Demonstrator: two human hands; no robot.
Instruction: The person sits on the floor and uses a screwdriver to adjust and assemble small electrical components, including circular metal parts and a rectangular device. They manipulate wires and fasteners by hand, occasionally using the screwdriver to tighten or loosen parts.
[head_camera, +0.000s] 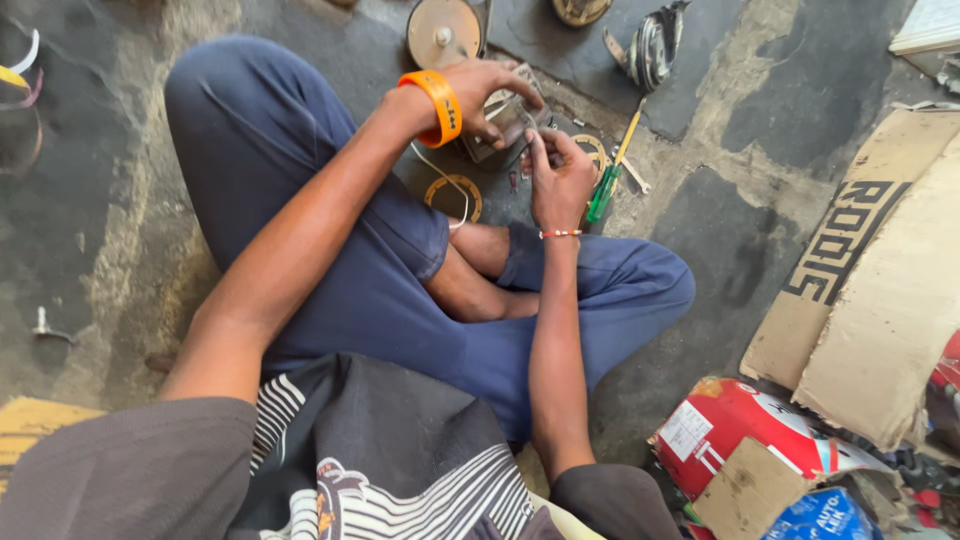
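Note:
I sit cross-legged on a stained concrete floor in blue trousers. My left hand (490, 90), with an orange band on its wrist, grips a small grey metal part (505, 120) held just above the floor. My right hand (558, 175), a thin beaded bracelet at its wrist, pinches a slim tool whose tip meets that metal part. What the tool is I cannot tell. A green-handled screwdriver (608, 185) lies on the floor right beside my right hand.
A round metal disc (443, 32) and a crumpled shiny piece (652, 45) lie beyond my hands. Brass-coloured rings (455, 190) rest near my knee. Flattened cardboard (880, 290) and a red packet (745, 430) crowd the right side. A small bolt (42, 325) lies at the left.

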